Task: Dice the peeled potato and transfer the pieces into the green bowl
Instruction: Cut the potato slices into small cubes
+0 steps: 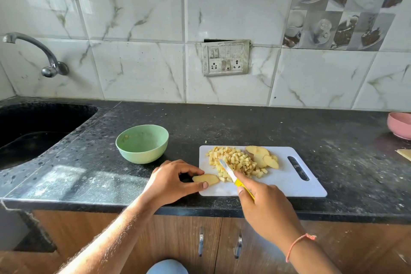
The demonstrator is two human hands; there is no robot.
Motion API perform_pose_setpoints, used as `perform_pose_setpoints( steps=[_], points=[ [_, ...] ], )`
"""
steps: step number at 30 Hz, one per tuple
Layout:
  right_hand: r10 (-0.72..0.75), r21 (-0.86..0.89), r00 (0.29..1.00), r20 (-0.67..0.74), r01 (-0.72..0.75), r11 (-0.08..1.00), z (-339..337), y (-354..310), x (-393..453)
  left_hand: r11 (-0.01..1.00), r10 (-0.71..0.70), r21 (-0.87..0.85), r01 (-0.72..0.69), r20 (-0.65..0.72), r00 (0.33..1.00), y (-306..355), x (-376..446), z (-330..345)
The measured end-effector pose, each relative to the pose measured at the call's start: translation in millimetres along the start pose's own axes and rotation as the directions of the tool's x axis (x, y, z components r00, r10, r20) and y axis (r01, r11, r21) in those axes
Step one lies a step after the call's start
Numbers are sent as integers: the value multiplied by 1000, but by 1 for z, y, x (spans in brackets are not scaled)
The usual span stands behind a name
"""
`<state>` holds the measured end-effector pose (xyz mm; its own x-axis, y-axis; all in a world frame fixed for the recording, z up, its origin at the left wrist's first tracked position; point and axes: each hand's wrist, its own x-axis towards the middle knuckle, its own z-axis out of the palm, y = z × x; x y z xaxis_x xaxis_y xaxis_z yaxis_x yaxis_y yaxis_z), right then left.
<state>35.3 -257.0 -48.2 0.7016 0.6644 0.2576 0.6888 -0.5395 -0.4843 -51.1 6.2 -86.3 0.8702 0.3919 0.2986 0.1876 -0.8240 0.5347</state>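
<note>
black speckled countertop (222, 127) with white cutting board (282, 184), diced potato (235, 161), green bowl (142, 143) left of it. left hand (171, 181) pinches a potato slice (205, 179); right hand (266, 209) grips a yellow-handled knife (231, 173).

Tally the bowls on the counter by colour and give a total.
Green bowl: 1
Pink bowl, partly cut off at the right edge: 1
Total: 2

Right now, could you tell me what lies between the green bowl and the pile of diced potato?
Head view: bare black countertop, then the white cutting board's left edge.
</note>
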Motion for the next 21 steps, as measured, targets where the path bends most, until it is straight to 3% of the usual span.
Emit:
perform_pose_setpoints(
  steps=[2, 11, 21],
  points=[
    [-27, -137, 1000, 13, 29, 990, 1, -15, -8, 1000, -8, -25, 8, -9, 1000, 1, -1, 0],
    [-27, -409, 989, 143, 84, 909, 16, -53, -8, 988, -92, -120, 94, 18, 996, 2, -1, 3],
    [-34, -392, 971, 235, 127, 911, 2, -47, -35, 986, -136, -100, 133, -22, 990, 6, -4, 5]
  ],
)
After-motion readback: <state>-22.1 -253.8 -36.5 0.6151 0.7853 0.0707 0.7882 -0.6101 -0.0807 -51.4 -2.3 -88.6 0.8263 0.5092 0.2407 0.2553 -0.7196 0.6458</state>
